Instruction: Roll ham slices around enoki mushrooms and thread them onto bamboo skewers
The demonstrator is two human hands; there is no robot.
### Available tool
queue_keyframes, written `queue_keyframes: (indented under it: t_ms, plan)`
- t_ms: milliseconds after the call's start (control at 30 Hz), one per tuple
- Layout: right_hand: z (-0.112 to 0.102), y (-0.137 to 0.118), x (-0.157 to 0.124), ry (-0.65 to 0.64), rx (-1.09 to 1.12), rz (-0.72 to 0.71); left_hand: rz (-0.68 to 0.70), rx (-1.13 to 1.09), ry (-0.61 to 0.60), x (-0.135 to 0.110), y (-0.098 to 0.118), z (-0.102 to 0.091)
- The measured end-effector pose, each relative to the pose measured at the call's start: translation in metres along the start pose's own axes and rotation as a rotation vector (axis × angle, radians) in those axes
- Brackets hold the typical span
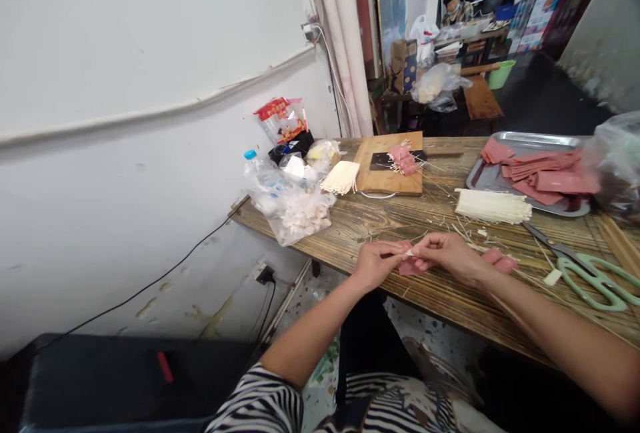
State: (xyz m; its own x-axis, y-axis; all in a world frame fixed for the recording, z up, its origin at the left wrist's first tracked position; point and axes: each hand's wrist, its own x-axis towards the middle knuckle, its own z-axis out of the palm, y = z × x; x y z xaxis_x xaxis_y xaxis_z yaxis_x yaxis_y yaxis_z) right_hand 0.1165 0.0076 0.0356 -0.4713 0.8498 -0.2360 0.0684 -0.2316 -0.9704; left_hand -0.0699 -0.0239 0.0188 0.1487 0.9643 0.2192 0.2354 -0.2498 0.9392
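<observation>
At the table's near edge, my left hand (pixel 376 263) pinches a pink meat slice (pixel 412 268) that lies on the wood. My right hand (pixel 447 257) meets it from the other side, its fingertips closed on a small pale bit of enoki mushroom (pixel 409 253) over the slice. The fingers partly cover both. Beside my right wrist rest pink meat rolls (pixel 500 261) on a skewer. A bundle of enoki mushrooms (pixel 493 206) lies beyond that hand, with loose strands scattered around. Green-handled scissors (pixel 593 273) lie to the right.
A metal tray (pixel 480 176) holds more pink slices at the right, near a plastic bag (pixel 617 166). Finished-looking skewered rolls (pixel 404 158) sit on a cleaver on the cutting board (pixel 367 176). More enoki (pixel 341 177) and plastic bags (pixel 300 216) crowd the left end. A person (pixel 456 9) sits far back.
</observation>
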Motion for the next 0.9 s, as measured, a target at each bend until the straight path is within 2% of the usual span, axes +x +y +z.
queue_keyframes:
  t_ms: [100,267,500,633,733,900]
  plan:
    - [-0.005,0.004,0.001,-0.045,-0.194,-0.097,0.113,0.097,-0.008,-0.004,-0.006,0.001]
    - [-0.007,0.016,0.003,-0.003,-0.566,-0.355,0.205,0.292,-0.023,-0.007,-0.023,0.002]
    - [-0.008,0.027,0.001,-0.045,-0.796,-0.674,0.450,0.469,-0.066,-0.007,-0.034,0.002]
    - [-0.010,0.028,0.000,-0.078,-0.910,-0.836,0.545,0.547,-0.091,-0.006,-0.036,0.002]
    - [-0.013,0.028,0.000,-0.118,-1.022,-0.886,0.589,0.610,-0.148,-0.005,-0.031,0.001]
    - [-0.018,0.033,0.001,-0.207,-1.120,-0.863,0.600,0.733,-0.275,-0.009,-0.018,-0.003]
